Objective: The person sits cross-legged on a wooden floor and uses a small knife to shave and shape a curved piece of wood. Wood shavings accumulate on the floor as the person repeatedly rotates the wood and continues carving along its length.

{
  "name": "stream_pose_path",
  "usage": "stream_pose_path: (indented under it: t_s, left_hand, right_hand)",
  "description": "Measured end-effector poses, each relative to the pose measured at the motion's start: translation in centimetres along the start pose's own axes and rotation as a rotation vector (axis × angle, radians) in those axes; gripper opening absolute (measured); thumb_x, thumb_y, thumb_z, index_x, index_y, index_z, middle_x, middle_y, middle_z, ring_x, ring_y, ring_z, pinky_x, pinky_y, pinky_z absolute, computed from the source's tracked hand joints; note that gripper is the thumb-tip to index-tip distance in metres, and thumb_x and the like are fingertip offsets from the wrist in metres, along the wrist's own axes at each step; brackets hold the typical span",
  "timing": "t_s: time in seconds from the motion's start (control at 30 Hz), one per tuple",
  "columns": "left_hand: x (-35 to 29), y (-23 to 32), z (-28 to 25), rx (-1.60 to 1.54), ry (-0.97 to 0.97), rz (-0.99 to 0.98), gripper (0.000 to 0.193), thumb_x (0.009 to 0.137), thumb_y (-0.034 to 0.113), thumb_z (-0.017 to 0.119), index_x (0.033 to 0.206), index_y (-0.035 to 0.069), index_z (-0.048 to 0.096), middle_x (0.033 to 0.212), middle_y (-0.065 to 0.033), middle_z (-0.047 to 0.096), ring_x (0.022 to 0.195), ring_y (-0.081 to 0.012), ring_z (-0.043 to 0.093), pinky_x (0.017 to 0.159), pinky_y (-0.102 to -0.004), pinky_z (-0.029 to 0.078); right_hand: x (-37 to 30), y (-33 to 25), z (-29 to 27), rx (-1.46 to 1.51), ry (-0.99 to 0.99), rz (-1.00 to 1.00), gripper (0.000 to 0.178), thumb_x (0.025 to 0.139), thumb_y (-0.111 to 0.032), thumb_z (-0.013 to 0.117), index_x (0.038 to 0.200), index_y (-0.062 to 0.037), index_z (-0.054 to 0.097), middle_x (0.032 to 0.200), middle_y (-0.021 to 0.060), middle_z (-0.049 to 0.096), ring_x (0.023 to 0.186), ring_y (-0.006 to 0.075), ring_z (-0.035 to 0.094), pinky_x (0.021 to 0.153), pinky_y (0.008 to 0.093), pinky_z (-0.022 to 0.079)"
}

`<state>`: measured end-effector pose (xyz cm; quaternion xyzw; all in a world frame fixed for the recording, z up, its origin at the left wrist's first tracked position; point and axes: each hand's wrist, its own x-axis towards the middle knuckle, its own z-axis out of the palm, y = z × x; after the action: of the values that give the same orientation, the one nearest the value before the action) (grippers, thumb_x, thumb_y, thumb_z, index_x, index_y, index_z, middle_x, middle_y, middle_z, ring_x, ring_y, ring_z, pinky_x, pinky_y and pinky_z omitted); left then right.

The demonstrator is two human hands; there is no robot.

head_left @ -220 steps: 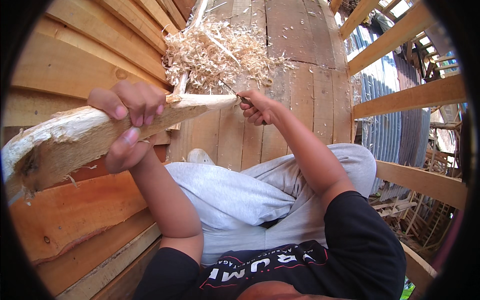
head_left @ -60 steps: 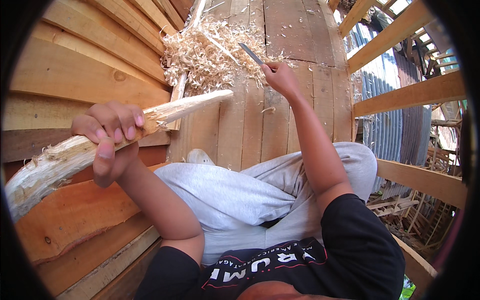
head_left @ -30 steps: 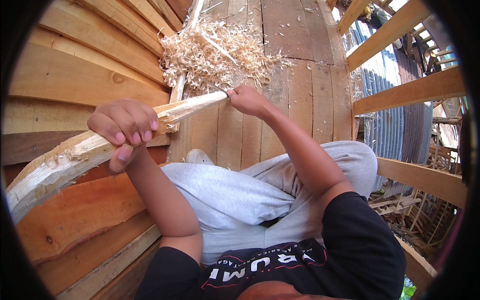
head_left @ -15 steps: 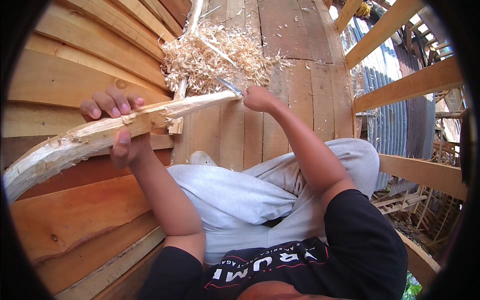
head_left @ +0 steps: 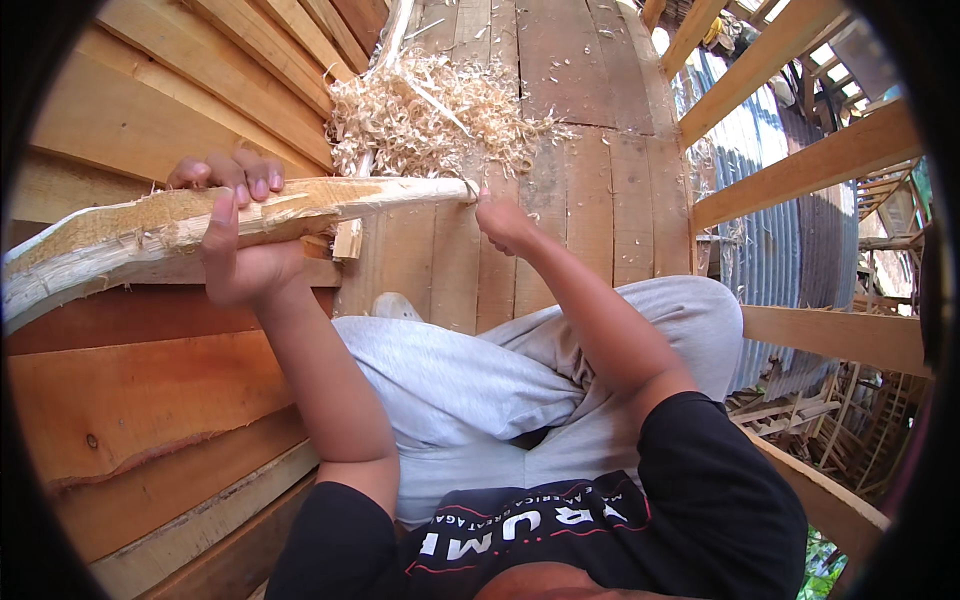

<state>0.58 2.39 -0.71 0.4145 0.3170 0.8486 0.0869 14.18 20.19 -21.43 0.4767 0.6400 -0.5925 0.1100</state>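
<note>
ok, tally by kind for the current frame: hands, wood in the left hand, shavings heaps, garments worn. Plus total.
Left hand and right hand: 2
Carved wood piece: 1
Shavings heap: 1
Black T-shirt and grey trousers: 2
Total: 6

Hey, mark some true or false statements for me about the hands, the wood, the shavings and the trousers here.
1. The left hand is holding the long piece of wood. True.
2. The right hand is resting on a knee. False: it is by the wood's narrow end.
3. Curly shavings lie heaped on the plank floor. True.
4. The trousers are black. False: they are light grey.
5. The wood's thicker end is toward the picture's left. True.
</note>
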Motion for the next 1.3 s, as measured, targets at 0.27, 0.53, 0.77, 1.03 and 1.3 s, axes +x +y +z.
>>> stream_pose_path:
  t_s: [0.27,0.53,0.77,1.03,1.3]
  left_hand:
    - [-0.3,0.6,2.1,0.064,-0.098,-0.027,0.034,0.062,0.009,0.054,0.093,0.010,0.040,0.070,-0.0052,0.037,0.065,-0.0166,0.037,0.065,-0.0335,0.036]
    - [-0.3,-0.2,1.4,0.004,-0.245,-0.022,0.035,0.061,0.010,0.054,0.093,0.012,0.039,0.070,-0.0039,0.038,0.065,-0.0154,0.037,0.066,-0.0320,0.034]
    - [0.2,0.1,1.7,0.056,-0.128,-0.033,0.036,0.061,0.010,0.053,0.094,0.012,0.040,0.071,-0.0041,0.037,0.065,-0.0157,0.036,0.065,-0.0325,0.034]
    - [-0.3,-0.1,2.6,0.031,-0.140,-0.001,0.038,0.059,0.008,0.051,0.095,0.011,0.038,0.070,-0.0061,0.035,0.063,-0.0167,0.036,0.062,-0.0329,0.035]
    - [0.0,-0.1,1.5,0.032,-0.209,-0.028,0.037,0.060,0.011,0.054,0.094,0.013,0.039,0.070,-0.0038,0.038,0.065,-0.0150,0.036,0.067,-0.0318,0.034]
  right_hand:
    - [-1.8,-2.1,0.8,-0.168,0.137,-0.284,0.056,0.095,-0.031,0.028,0.104,0.0131,0.061,0.113,0.0363,0.057,0.109,0.0469,0.056,0.096,0.0496,0.042]
    - [-6.1,-5.2,1.0,-0.169,0.166,-0.422,0.056,0.091,-0.031,0.030,0.093,0.0140,0.063,0.098,0.0387,0.059,0.099,0.0487,0.059,0.092,0.0496,0.043]
    - [-0.9,-2.4,1.1,-0.109,0.159,-0.356,0.058,0.091,-0.034,0.030,0.094,0.0137,0.064,0.100,0.0377,0.060,0.099,0.0490,0.059,0.093,0.0499,0.043]
    - [-3.8,-3.9,0.3,-0.116,0.189,-0.388,0.056,0.091,-0.032,0.030,0.095,0.0129,0.064,0.103,0.0352,0.061,0.100,0.0508,0.058,0.093,0.0506,0.043]
    - [-5.1,-4.3,0.4,-0.234,0.150,-0.409,0.057,0.092,-0.033,0.029,0.100,0.0123,0.063,0.102,0.0358,0.061,0.101,0.0486,0.059,0.093,0.0500,0.043]
